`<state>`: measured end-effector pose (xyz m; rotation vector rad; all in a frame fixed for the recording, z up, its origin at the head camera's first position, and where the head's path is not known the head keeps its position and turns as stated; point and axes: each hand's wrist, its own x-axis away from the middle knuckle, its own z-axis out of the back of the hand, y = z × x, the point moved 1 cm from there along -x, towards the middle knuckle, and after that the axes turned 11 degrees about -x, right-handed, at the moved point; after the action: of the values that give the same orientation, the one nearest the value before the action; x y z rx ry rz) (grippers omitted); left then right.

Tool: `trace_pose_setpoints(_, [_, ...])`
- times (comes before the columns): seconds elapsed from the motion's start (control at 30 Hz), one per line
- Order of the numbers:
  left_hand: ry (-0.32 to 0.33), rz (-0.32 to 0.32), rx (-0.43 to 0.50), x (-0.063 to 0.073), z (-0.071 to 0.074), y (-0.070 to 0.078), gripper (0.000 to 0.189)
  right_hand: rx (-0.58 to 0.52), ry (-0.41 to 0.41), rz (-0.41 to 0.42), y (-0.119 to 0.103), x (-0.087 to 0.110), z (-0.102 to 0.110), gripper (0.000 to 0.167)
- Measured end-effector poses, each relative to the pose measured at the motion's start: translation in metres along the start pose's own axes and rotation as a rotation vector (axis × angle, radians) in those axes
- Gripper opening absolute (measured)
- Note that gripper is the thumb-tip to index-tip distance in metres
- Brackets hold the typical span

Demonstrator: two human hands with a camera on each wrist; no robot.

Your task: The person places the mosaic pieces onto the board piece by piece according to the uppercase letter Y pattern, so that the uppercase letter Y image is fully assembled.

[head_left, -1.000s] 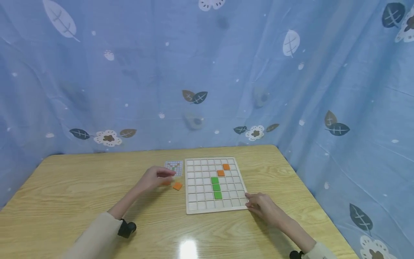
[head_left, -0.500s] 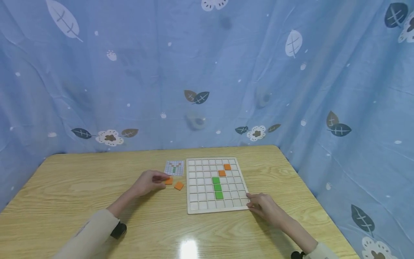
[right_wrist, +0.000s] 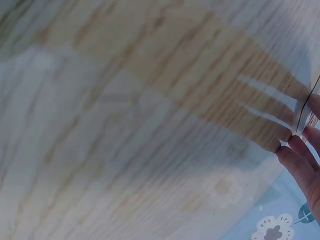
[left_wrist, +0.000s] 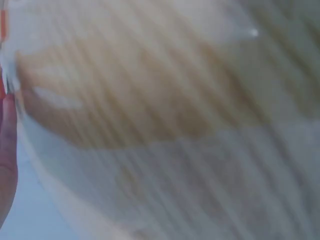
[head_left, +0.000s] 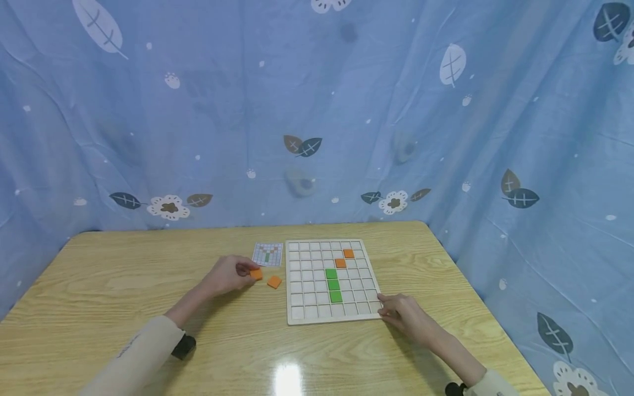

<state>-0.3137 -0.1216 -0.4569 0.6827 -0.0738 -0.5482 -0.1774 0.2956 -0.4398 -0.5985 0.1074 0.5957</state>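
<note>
My left hand [head_left: 228, 276] pinches an orange square tile [head_left: 255, 274] between thumb and fingertips, left of the board. Only part of a finger [left_wrist: 7, 155] shows at the left edge of the left wrist view, beside a sliver of orange. A second orange tile [head_left: 274, 281] lies loose on the table nearby. The white grid board [head_left: 309, 298] carries a column of three green tiles [head_left: 333, 285] and two orange tiles [head_left: 340, 263] set diagonally above it. At the board's lower right, my right hand [head_left: 405, 316] grips its edge, with fingers [right_wrist: 297, 165] along the rim.
A small printed card [head_left: 267, 254] with a coloured grid pattern lies left of the board's top. The wooden table [head_left: 124, 286] meets a blue patterned curtain [head_left: 223, 110] behind and at the right.
My left hand has drawn back slightly left from above the tiles and now pinches the left orange tile, shifting it a little left. The right hand stays at the board's edge.
</note>
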Motion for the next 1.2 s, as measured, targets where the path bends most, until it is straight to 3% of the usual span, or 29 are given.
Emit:
trace_pose_setpoints(0.1, [0.007,0.025,0.012,0.001,0.004,0.002,0.023,-0.005,-0.006,-0.010,-0.001,-0.001,0.001,0.014])
trace_pose_setpoints(0.3, [0.003,0.016,0.021,0.000,0.007,0.006,0.020,-0.006,-0.001,-0.011,-0.001,-0.001,0.002,0.013])
trace_pose_setpoints(0.57, [-0.016,-0.034,0.110,-0.005,0.005,0.022,0.022,0.013,0.007,-0.005,-0.001,-0.001,0.002,0.012])
trace_pose_setpoints(1.0, [-0.029,-0.112,0.163,-0.030,-0.006,0.050,0.020,0.002,0.002,-0.007,0.000,-0.001,0.001,0.014])
trace_pose_setpoints(1.2, [-0.062,-0.081,0.098,-0.044,-0.013,0.062,0.019,0.006,0.005,-0.006,-0.001,-0.001,0.000,0.014])
